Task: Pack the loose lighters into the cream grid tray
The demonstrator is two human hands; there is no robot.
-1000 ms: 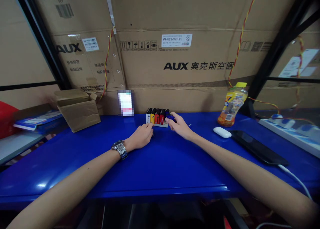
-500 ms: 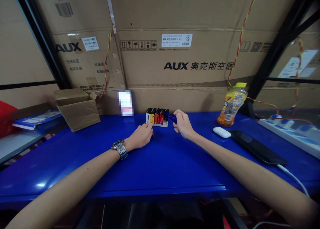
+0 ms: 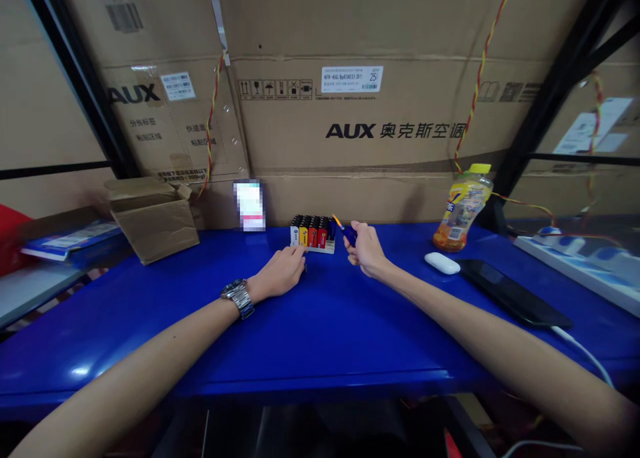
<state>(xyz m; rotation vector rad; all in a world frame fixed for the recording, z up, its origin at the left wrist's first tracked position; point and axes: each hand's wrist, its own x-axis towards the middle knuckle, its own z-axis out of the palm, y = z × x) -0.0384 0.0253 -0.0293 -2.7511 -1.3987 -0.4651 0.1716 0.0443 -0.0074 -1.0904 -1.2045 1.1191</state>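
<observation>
A small tray of lighters (image 3: 311,233) in white, yellow, red and blue stands near the back of the blue table (image 3: 320,331). My right hand (image 3: 367,250) is closed around a blue lighter (image 3: 349,234), held just right of the tray with a small orange flame at its top. My left hand (image 3: 280,275) rests on the table with the fingers curled, its fingertips touching the tray's front left corner. A metal watch (image 3: 239,298) is on my left wrist.
An open cardboard box (image 3: 153,218) sits at the back left beside a blue book (image 3: 70,241). On the right stand a yellow-capped bottle (image 3: 463,208), a white earbud case (image 3: 443,263), a black phone (image 3: 513,293) and a power strip (image 3: 580,261). Large cartons form the back wall.
My right hand lifted the blue lighter away from the tray and turned it upright; a flame now shows at its top. My left hand has stayed at the tray.
</observation>
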